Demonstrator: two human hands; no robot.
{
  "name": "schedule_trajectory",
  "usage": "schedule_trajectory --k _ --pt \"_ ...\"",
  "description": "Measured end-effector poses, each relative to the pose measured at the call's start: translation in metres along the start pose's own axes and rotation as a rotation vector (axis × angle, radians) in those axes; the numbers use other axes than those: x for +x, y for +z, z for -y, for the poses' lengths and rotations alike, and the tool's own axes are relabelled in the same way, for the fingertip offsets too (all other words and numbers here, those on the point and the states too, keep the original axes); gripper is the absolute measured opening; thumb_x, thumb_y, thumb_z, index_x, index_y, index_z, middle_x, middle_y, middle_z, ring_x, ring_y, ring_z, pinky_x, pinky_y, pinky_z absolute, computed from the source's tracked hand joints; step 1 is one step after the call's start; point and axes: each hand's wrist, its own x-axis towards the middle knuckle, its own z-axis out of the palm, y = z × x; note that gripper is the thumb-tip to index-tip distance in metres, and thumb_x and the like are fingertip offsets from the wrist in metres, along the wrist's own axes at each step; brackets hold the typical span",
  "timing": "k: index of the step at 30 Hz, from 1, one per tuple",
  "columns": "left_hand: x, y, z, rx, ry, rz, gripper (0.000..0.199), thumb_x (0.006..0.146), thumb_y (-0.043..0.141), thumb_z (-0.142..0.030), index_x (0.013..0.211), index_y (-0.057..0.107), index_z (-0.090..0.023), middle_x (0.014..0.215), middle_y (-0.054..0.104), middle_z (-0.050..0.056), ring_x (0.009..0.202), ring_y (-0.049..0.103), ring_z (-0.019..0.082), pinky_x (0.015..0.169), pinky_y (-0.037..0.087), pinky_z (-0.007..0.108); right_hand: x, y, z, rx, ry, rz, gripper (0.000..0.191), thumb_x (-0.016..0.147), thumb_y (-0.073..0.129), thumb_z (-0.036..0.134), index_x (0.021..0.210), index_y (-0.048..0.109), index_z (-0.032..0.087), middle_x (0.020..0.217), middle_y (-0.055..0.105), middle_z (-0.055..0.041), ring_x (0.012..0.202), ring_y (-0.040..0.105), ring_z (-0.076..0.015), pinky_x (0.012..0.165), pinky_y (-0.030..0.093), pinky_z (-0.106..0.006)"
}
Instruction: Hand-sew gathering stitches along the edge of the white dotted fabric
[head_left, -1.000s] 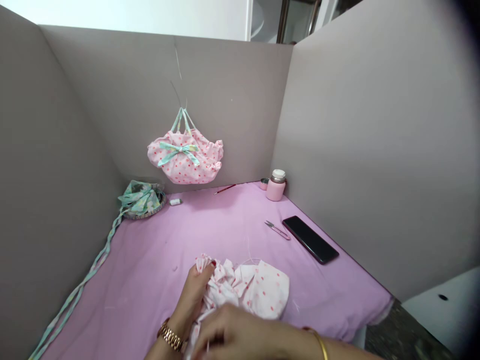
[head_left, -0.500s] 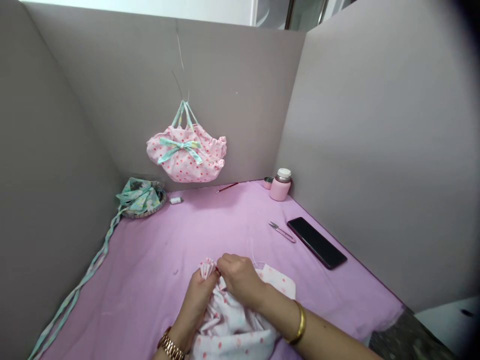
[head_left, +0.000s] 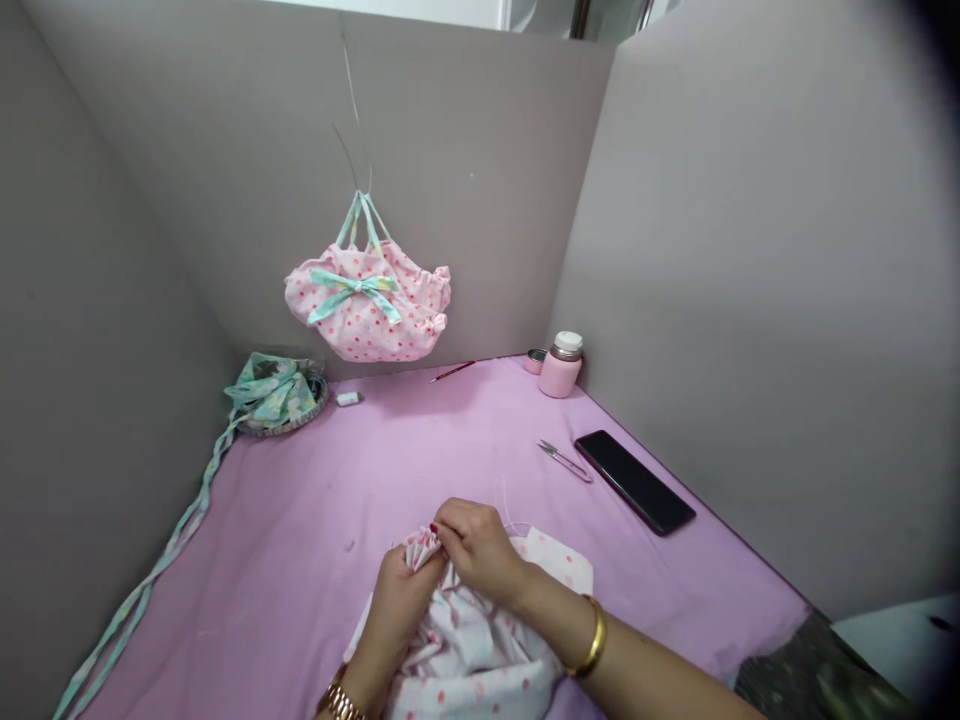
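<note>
My left hand [head_left: 405,597] is closed on the gathered edge of a white polka-dot fabric [head_left: 480,690] with pink and red dots. Small pleats bunch up above its thumb. Right beside it, my right hand [head_left: 478,548] pinches at the same gathered edge, fingertips pressed together. Whether a needle sits in that pinch is too small to see. A thin white thread [head_left: 505,505] loops on the table just behind my right hand. Below both hands the rest of the fabric lies crumpled, with a flatter piece showing to the right.
A pink dotted cloth bag [head_left: 375,335] with a green bow hangs at the back wall. Thread snips [head_left: 565,461], a black phone [head_left: 634,482] and a pink jar [head_left: 561,370] stand or lie right. Back left is a basket [head_left: 289,430] with green fabric and trailing straps [head_left: 176,545].
My left hand has turned slightly, and the gathered edge now tips more toward the right hand. The right hand has shifted up a little. The view has tilted slightly.
</note>
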Motion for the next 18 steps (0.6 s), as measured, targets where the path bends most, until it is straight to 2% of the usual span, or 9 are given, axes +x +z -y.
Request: schedule_trajectory --k 4,7,10,14,16,18 --pt "-0.001 0.001 0.001 0.031 0.002 0.007 0.016 0.064 0.053 -0.014 0.050 0.046 -0.017 0.049 0.039 -0.007 0.051 0.033 0.010 0.048 0.027 0.021 -0.002 0.001 0.006 0.133 0.070 -0.086 0.019 0.080 0.044 0.016 0.061 0.045 0.017 0.061 0.046 0.0005 0.059 0.042 -0.0131 0.058 0.029 -0.026" --pt "-0.002 0.004 0.001 0.013 -0.022 0.042 0.019 0.060 0.058 -0.012 0.046 0.047 -0.017 0.046 0.040 -0.007 0.049 0.033 0.010 0.047 0.025 0.021 0.005 -0.005 0.004 0.270 0.208 -0.230 0.021 0.083 0.043 0.023 0.062 0.043 0.018 0.059 0.043 0.0017 0.056 0.041 -0.0124 0.055 0.030 -0.025" --pt "-0.004 0.005 -0.001 -0.057 -0.069 0.038 0.017 0.064 0.063 -0.020 0.050 0.054 -0.015 0.047 0.047 -0.005 0.049 0.041 0.011 0.049 0.030 0.021 0.019 -0.017 -0.003 0.446 0.361 -0.348 0.024 0.087 0.040 0.035 0.069 0.040 0.019 0.060 0.044 0.0023 0.056 0.045 -0.0120 0.055 0.035 -0.023" --pt "-0.004 0.002 -0.004 -0.199 -0.141 0.006 0.019 0.070 0.063 -0.033 0.068 0.063 -0.014 0.055 0.058 -0.001 0.055 0.054 0.017 0.054 0.040 0.024 0.032 -0.040 0.002 0.714 0.496 -0.277 0.030 0.086 0.039 0.049 0.077 0.035 0.021 0.060 0.052 0.0026 0.056 0.055 -0.0132 0.058 0.045 -0.027" --pt "-0.003 0.001 -0.004 -0.254 -0.158 -0.005 0.020 0.068 0.066 -0.033 0.070 0.065 -0.013 0.057 0.061 0.000 0.058 0.057 0.019 0.056 0.043 0.026 0.037 -0.056 0.012 0.960 0.578 -0.221 0.034 0.079 0.052 0.052 0.079 0.034 0.023 0.052 0.046 0.0080 0.047 0.051 -0.0106 0.056 0.045 -0.026" --pt "-0.003 0.000 -0.002 -0.303 -0.167 -0.016 0.019 0.067 0.067 -0.031 0.074 0.067 -0.013 0.061 0.065 0.001 0.061 0.060 0.020 0.060 0.045 0.027 0.043 -0.077 0.022 1.206 0.619 -0.176 0.038 0.071 0.065 0.047 0.078 0.036 0.023 0.046 0.036 0.0125 0.038 0.040 -0.0057 0.050 0.042 -0.021"
